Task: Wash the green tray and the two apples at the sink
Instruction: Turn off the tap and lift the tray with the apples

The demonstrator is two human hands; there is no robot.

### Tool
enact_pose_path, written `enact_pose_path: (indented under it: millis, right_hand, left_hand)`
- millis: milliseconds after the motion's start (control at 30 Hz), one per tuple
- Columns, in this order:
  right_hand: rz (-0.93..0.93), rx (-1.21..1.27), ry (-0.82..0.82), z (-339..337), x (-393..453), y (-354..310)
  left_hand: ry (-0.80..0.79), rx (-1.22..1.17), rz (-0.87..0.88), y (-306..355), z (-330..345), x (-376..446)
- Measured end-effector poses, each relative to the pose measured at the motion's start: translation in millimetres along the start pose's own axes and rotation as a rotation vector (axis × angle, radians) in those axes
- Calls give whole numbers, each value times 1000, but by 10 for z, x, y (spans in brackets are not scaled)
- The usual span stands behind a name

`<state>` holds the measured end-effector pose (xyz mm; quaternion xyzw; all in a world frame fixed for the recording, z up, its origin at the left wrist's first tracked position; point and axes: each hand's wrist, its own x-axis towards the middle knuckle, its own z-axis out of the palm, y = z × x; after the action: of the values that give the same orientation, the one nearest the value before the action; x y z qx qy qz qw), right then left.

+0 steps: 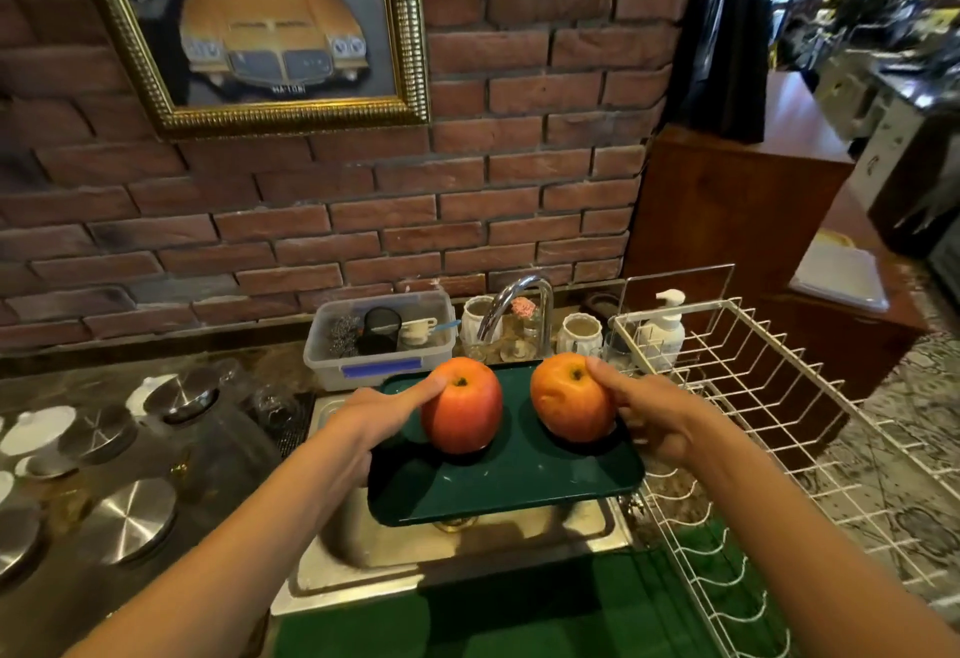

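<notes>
**Tray with two apples held over the sink**

The green tray (511, 483) is held level above the steel sink (467, 548), in front of the tap (514, 306). It is gripped at its two side edges. The left hand (371, 423) is clasped on the left edge, with its thumb laid against the left apple (462, 405). The right hand (649, 415) is clasped on the right edge, its thumb pressed to the top of the right apple (571, 397). The remaining fingers of both hands are curled under or behind the tray rim and are partly hidden.

Both apples are seen standing stem-end up on the tray, side by side and apart, nearer the tap than the tray's front edge.

Left of the sink, glass jars with metal lids (130, 519) are noted on the bench (62, 376). Right of the sink, a white wire rack (753, 397) is set. Behind the sink, a clear plastic box (382, 340) and a pump bottle (665, 330) are noted against the brick wall (519, 179).
</notes>
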<state>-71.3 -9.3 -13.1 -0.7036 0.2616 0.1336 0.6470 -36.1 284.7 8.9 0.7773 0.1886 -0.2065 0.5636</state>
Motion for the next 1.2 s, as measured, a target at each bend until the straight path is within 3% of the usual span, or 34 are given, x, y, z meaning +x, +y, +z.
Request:
enact_pose_path:
  millis: [267, 600, 867, 1200]
  right_hand:
    - [-40, -41, -10, -655, -86, -539]
    - [-79, -90, -51, -1909, 204, -920]
    - [-58, -181, -55, -2724, 479, -822]
    - [0, -164, -81, -3128, 724, -522]
  left_hand:
    - [17, -11, 79, 676, 416, -204]
    - [43, -44, 75, 1227, 1565, -262]
    - [43, -107, 86, 1331, 2440, -248]
    - [20, -26, -2, 1279, 2910, -92]
